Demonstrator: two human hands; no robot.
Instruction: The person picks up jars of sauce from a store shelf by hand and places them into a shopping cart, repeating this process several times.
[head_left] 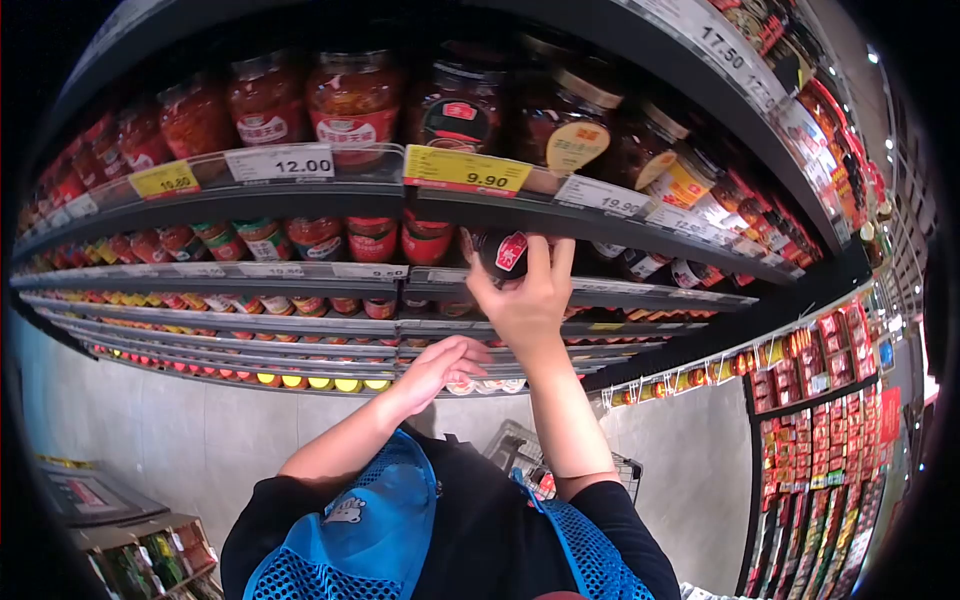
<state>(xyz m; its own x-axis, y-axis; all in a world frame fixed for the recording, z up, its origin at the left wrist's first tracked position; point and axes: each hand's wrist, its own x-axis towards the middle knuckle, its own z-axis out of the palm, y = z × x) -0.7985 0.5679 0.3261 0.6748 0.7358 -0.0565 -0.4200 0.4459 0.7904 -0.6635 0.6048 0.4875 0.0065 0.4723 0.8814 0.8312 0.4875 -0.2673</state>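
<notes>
My right hand (527,295) grips a dark jar (502,254) with a red and white label on its top, at the second shelf, just under the yellow 9.90 price tag (468,171). The fingers wrap over the jar's right side and the thumb lies on its left. Red-lidded jars (427,240) stand just left of it. Lower and to the left, my left hand (445,365) hangs in front of the lower shelves, fingers loosely extended and apart from the goods, with nothing in it.
Above, the top shelf holds red sauce jars (355,100) and dark jars (577,115); its edge (340,190) juts out over the right hand. A wire cart (625,470) stands by my right side. Packaged goods (825,450) fill a rack at the right.
</notes>
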